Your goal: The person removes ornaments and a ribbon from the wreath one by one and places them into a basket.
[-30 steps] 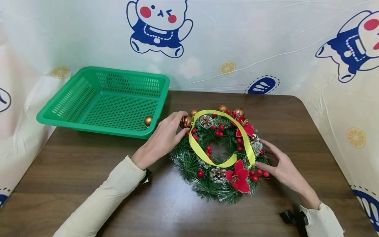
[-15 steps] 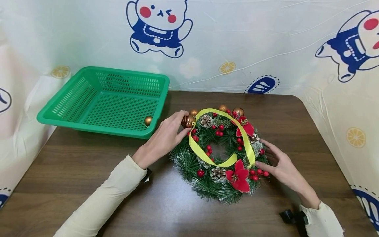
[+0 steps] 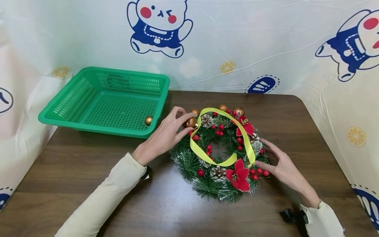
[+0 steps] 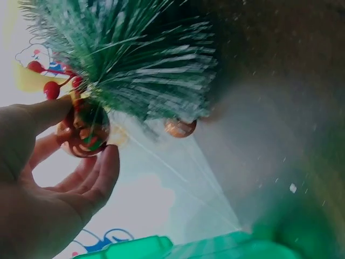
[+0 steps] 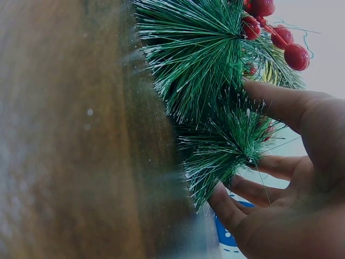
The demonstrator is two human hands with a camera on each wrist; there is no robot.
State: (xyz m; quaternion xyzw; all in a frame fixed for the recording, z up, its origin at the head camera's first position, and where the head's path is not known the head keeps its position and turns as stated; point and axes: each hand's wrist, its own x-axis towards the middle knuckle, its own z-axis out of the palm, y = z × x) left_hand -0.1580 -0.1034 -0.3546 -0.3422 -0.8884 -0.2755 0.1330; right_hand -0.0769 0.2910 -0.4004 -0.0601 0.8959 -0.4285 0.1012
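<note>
A green pine wreath [image 3: 188,163] lies on the wooden table, trimmed with red berries, pinecones and red flowers [image 3: 238,176]. A yellow ribbon [image 3: 249,149] loops over its top. At the wreath's upper left, my left hand [image 3: 161,135] holds a shiny copper bauble [image 3: 190,122] between thumb and fingers. The left wrist view shows the bauble [image 4: 86,132] against the needles, close to red berries [image 4: 52,90]. On the opposite side, my right hand [image 3: 284,168] grips the wreath's edge, thumb on top and fingers round the outer side, some tips hidden by needles [image 5: 215,145].
A green plastic basket [image 3: 115,131] stands at the back left, with one gold bauble [image 3: 148,120] in its near right corner. More copper baubles [image 3: 238,111] sit along the wreath's far edge. A printed cloth [image 3: 201,39] hangs behind the table.
My left hand has shifted the bauble slightly to the right along the wreath, and its index finger has lifted and bent over the top. My right hand and the wreath stay put.
</note>
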